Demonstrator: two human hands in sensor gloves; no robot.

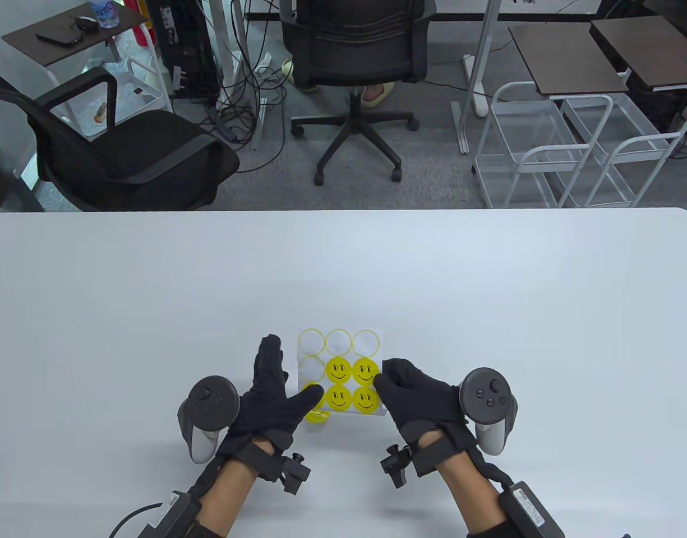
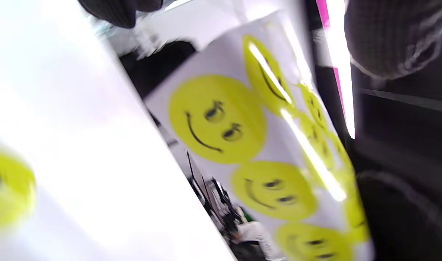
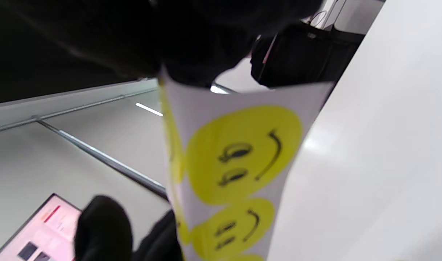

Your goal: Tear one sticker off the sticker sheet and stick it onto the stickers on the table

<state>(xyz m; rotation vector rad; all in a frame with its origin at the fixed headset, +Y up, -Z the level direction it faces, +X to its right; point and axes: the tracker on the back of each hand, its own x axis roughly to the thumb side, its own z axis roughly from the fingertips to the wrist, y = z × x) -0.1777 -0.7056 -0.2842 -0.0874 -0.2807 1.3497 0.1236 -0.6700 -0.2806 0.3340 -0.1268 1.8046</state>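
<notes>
Near the counter's front edge, the right hand pinches the smiley sticker sheet's right edge, holding it lifted. The left hand, fingers spread, sets its thumb at the sheet's lower-left sticker, so peeling seems underway; next, lift it free and press it onto the stuck stickers just beneath.

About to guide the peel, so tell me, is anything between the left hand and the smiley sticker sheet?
Nothing visible: the left hand already reaches the white sheet of yellow smiley stickers at its lower left corner, while the right hand holds its right edge.
</notes>
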